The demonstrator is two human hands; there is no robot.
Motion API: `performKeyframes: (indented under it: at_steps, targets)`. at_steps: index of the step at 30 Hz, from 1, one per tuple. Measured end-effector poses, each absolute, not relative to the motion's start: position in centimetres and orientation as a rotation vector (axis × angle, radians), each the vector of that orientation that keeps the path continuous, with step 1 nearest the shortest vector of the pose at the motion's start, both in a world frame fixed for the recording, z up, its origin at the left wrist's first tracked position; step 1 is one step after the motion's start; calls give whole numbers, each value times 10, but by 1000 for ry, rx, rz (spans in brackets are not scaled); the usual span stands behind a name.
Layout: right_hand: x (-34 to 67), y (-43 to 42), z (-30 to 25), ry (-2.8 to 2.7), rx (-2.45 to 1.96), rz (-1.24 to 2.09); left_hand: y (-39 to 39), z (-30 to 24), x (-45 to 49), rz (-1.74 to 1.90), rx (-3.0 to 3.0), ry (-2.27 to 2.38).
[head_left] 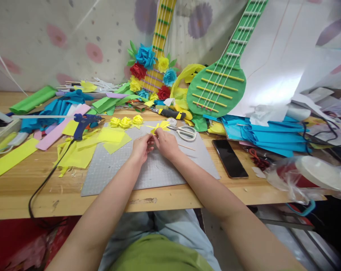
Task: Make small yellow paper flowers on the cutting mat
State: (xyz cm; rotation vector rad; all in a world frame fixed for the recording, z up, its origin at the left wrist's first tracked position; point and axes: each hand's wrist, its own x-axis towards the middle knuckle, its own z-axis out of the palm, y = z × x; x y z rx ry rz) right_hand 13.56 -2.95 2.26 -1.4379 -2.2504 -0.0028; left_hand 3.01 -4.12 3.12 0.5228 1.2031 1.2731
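Note:
Over the grey cutting mat (159, 171) my left hand (141, 146) and my right hand (165, 143) meet with fingers pinched together. Between them they hold a piece of yellow paper (160, 126), which sticks up past the fingertips. Three small yellow paper roses (126, 121) lie in a row at the mat's far left corner. White-handled scissors (185, 132) rest just right of my right hand. A thin wooden stick (186, 147) lies on the mat beside my right wrist.
A blue glue gun (84, 123) with a black cord stands at the left among yellow paper sheets (82, 150). A black phone (229, 158) lies right of the mat. Two paper guitars (218, 84), paper flowers, blue paper strips (260, 131) and a bagged tape roll (311, 175) crowd the back and right.

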Motion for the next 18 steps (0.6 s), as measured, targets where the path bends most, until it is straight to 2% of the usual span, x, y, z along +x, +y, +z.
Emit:
performKeyframes:
  at_steps: [5, 9, 18]
  targets:
    - [135, -29, 21, -2232, -1374, 15, -38, 31, 30, 1259, 514, 1197]
    - [138, -31, 21, -2181, -1336, 74, -33, 26, 30, 1386, 602, 1292]
    - [142, -29, 21, -1861, -1341, 500, -27, 18, 30, 1524, 658, 1297]
